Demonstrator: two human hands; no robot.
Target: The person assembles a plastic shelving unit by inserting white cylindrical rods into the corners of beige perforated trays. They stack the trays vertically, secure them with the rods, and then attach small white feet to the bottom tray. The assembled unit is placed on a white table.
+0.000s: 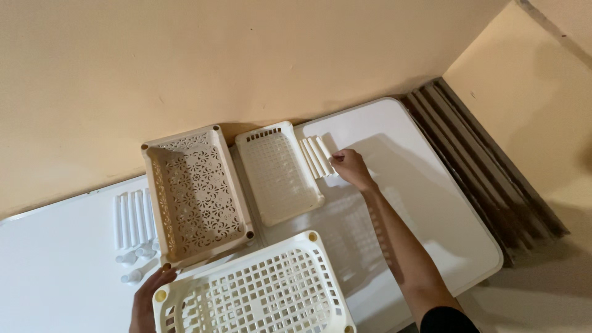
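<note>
Warm, dim light is cast from the left; soft shadows are thrown rightward, the focus is kept sharp.

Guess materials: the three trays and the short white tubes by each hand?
Beige tray, small white tray and near grid tray: likely moulded plastic, matte to faintly glossy, going by the perforated walls and rounded corners. Tubes by right hand and left tubes: probably smooth white plastic; hollow or solid unclear.
</note>
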